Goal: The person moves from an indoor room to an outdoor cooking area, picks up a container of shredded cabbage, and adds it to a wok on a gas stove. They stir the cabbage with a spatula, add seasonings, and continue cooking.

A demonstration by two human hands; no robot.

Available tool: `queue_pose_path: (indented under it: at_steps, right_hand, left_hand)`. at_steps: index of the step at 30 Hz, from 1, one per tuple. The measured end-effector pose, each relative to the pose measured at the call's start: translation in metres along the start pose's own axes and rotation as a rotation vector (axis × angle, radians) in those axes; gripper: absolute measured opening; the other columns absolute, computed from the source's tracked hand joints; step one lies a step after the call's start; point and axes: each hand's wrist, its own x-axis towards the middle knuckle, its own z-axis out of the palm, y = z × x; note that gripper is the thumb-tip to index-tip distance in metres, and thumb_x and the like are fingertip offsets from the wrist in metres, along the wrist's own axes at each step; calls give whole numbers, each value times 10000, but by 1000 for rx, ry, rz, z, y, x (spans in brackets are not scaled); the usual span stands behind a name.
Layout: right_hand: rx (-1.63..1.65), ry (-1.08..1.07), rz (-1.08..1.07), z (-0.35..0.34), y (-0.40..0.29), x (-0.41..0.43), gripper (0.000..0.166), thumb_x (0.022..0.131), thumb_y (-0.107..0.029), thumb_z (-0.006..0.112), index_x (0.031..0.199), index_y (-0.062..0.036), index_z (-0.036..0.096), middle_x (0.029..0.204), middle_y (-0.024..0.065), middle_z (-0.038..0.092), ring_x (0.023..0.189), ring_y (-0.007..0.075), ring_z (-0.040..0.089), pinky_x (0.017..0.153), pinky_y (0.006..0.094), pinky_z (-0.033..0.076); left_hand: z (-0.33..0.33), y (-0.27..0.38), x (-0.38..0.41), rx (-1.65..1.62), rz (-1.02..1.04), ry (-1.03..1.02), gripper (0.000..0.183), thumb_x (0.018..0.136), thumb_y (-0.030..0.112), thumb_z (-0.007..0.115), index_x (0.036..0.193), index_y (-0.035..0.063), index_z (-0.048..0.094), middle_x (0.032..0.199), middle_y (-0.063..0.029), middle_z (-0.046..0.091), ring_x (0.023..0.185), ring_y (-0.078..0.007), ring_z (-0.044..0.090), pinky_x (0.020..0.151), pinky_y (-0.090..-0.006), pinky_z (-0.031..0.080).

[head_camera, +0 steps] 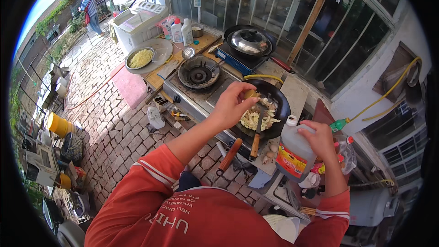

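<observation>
My left hand [236,103] is over a black wok [284,99], holding a small yellowish cap between thumb and fingers. Pale chopped food [252,118] lies in the wok, and a spatula with a wooden handle [254,146] rests in it. My right hand [317,137] grips the upper part of a large translucent plastic jug [296,154] with a red and yellow label. The jug's mouth is uncovered, and it stands upright or nearly so to the right of the wok. The wok's own wooden handle [230,156] points towards me.
Left of the wok is a bare gas burner [199,75]. Behind stands a lidded pan [249,43] on a blue portable stove [233,61]. A bowl of shredded food [140,58], white bottles [187,32] and a washing machine [137,24] are further left. Eggs or bulbs [269,156] lie beside the jug. A person [91,13] is far back.
</observation>
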Motion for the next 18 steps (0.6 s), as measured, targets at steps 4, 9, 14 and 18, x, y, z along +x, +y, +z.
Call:
queue_pose_path:
  at_steps: [4,9,14,18]
  right_hand:
    - [-155,-123,66,-3,25,23,263,758,-275,734,970,-119,748,913,158,705,861,338,672,787,398,524]
    - [-211,-276,175,10,61,51,264,739,-297,742,954,-144,759,895,147,709,873,322,676,782,396,529]
    - [-308,-344,208,22,65,68,283,709,-294,769,937,-126,759,899,156,709,880,317,676,787,398,528]
    - [-303,-339,226,30,71,73,296,688,-278,788,934,-115,758,913,163,708,880,315,677,791,391,528]
  left_hand:
    - [-37,-43,-29,-93,-236,66,293,886,140,684,1144,29,605,868,24,579,753,-61,498,696,-212,440]
    - [-64,-89,-71,-117,-419,156,265,893,126,669,1129,17,613,889,22,601,782,-53,523,701,-205,439]
    - [-79,-101,-95,-83,-490,187,256,897,102,656,1134,17,606,915,12,609,803,-59,535,727,-204,443]
    - [-79,-103,-97,-95,-479,182,261,906,119,647,1146,25,605,944,12,615,819,-61,540,729,-207,439]
